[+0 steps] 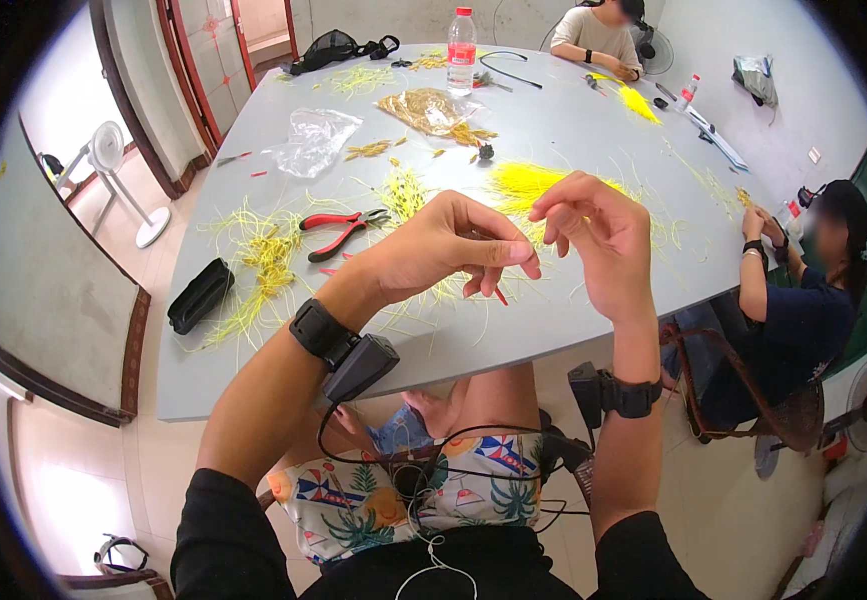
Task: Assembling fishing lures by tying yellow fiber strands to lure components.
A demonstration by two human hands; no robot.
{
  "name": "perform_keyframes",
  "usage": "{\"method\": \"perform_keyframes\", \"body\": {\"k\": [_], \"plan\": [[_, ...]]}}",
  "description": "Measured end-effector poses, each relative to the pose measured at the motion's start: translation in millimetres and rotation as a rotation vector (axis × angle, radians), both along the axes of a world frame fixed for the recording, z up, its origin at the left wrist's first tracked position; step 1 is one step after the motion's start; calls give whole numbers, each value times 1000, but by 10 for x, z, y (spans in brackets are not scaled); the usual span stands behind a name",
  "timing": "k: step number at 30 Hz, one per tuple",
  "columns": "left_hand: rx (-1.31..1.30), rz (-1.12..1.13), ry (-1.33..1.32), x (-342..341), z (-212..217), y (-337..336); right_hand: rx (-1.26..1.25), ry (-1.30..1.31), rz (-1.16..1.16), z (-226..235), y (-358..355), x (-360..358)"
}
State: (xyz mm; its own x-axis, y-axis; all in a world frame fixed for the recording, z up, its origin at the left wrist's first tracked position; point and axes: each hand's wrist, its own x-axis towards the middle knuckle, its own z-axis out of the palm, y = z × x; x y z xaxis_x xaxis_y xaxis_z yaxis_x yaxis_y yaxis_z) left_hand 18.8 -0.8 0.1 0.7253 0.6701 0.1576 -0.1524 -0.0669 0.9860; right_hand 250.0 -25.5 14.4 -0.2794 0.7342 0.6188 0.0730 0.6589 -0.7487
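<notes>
My left hand (453,245) is raised over the near part of the table, thumb and forefinger pinched together. Whatever sits between those fingertips is too small to make out. A thin red piece (501,296) shows just under its fingers; I cannot tell whether it is held. Close by on the right, my right hand (601,240) is curled, thumb against the fingers, and any thing in it is hidden. The two hands are apart. Behind them lies a bundle of bright yellow strands (523,182). Pliers with red and black handles (338,228) rest left of my left hand.
The grey table (253,385) carries loose yellow strands (268,255), a black case (200,297), a clear plastic bag (318,140), a bag of golden-brown pieces (428,110) and a water bottle (461,55). Two other people sit at the far and right sides. Cables hang over my lap.
</notes>
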Motion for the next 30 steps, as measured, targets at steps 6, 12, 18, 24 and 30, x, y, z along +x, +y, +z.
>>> {"method": "perform_keyframes", "body": {"k": [6,12,18,24,30], "plan": [[-59,-11,-57,-5,-18,5,-11,57,6,-25,-12,-22],[-51,-33,-33,-4,-20,4,19,-35,1,-44,13,3],[-38,56,-42,55,67,-81,-95,0,30,40,-39,66],[25,52,28,14,10,-18,26,-255,-103,35,-20,30],[34,72,12,29,-12,-32,-228,54,56,51,-28,15]]}}
